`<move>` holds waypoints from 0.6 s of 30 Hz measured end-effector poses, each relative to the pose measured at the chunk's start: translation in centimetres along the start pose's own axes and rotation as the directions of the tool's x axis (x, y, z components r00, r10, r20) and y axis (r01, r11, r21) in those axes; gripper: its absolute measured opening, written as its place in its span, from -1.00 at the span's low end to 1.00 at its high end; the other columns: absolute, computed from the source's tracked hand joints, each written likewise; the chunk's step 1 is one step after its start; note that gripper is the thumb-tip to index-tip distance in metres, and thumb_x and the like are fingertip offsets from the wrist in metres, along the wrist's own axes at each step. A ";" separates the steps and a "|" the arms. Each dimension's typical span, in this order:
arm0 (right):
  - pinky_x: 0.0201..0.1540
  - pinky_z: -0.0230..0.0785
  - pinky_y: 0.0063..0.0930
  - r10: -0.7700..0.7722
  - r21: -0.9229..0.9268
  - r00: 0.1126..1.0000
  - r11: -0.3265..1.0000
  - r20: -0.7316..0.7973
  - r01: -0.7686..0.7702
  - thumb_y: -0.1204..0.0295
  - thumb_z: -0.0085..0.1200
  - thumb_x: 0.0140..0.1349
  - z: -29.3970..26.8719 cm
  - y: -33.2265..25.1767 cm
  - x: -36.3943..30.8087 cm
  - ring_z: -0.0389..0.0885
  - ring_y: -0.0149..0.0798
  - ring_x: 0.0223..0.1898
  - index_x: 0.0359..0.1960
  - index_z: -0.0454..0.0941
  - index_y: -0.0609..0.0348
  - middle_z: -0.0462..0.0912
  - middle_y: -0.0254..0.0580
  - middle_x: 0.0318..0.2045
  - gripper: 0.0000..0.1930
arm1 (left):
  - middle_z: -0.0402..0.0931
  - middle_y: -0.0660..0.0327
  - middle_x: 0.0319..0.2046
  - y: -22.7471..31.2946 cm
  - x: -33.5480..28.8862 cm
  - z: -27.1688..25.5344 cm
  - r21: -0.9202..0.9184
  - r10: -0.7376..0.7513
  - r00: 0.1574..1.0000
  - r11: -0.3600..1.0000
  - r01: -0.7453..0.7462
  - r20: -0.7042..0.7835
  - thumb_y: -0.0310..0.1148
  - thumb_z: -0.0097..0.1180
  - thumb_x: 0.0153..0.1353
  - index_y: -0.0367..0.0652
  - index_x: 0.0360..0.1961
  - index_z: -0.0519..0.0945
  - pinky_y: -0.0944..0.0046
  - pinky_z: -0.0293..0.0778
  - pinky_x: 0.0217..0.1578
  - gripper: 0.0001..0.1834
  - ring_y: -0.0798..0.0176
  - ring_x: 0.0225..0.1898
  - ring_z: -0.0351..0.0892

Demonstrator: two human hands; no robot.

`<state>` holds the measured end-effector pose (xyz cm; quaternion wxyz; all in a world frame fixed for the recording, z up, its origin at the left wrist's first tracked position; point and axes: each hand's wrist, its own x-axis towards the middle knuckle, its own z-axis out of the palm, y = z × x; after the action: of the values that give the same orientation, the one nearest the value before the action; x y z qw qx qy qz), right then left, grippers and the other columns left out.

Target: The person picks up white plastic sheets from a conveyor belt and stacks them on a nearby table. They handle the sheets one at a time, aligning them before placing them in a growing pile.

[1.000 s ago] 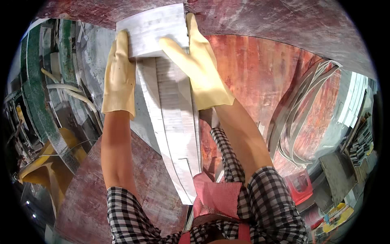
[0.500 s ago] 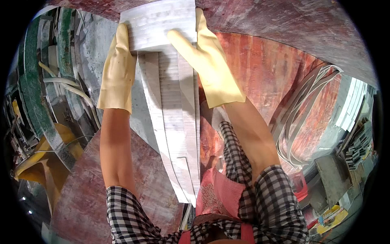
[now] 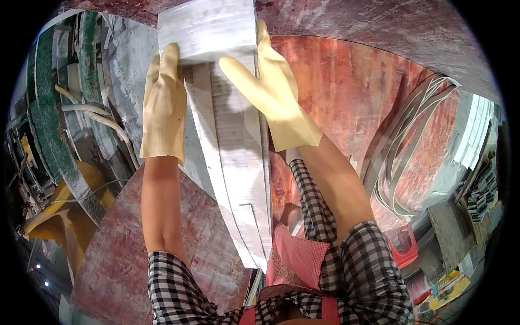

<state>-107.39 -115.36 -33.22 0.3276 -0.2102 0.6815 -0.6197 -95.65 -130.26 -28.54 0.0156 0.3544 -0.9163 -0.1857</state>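
Note:
A block of stacked white strips [image 3: 208, 35] stands at the top middle, its layers showing as thin lines. On its left side lies my left hand [image 3: 164, 103] in a yellow rubber glove, with the thumb at the lower corner. My right hand [image 3: 273, 95], gloved alike, presses along the right side, fingers stretched upward and thumb spread across the near face. Together they hold the block between them. Below it, a long pile of white strips [image 3: 233, 141] runs toward me, narrowing at the near end. The far fingers of my left hand are partly hidden.
A reddish stained board [image 3: 336, 97] lies right of the pile, with looped thin strips [image 3: 398, 157] on it. Green-edged boards [image 3: 46, 114] and a yellow piece [image 3: 67, 216] are at left. A red plastic basket [image 3: 403, 246] stands at lower right. A dark reddish panel [image 3: 368, 27] spans the top.
Both hands have come slightly nearer to me along the block's sides. My left hand has also shifted right, its thumb now at the near face. The view has moved a little.

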 end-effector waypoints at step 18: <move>0.65 0.04 -0.18 0.386 0.608 0.921 0.742 -0.045 -0.282 0.09 -0.07 0.64 -7.1 3.1 -3.0 0.16 0.03 0.62 0.56 0.12 0.49 0.21 0.22 0.58 -0.26 | 0.01 -0.17 0.62 -2.1 -7.7 4.1 -0.339 0.311 0.934 0.871 -0.354 -0.176 0.33 -0.47 0.59 -0.05 0.69 -0.02 -0.22 0.00 0.60 -0.11 -0.11 0.64 0.01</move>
<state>-110.00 -107.83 -35.55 0.4238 0.0809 0.5061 -0.7467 -89.19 -125.25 -32.27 0.1659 0.1921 -0.9105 -0.3266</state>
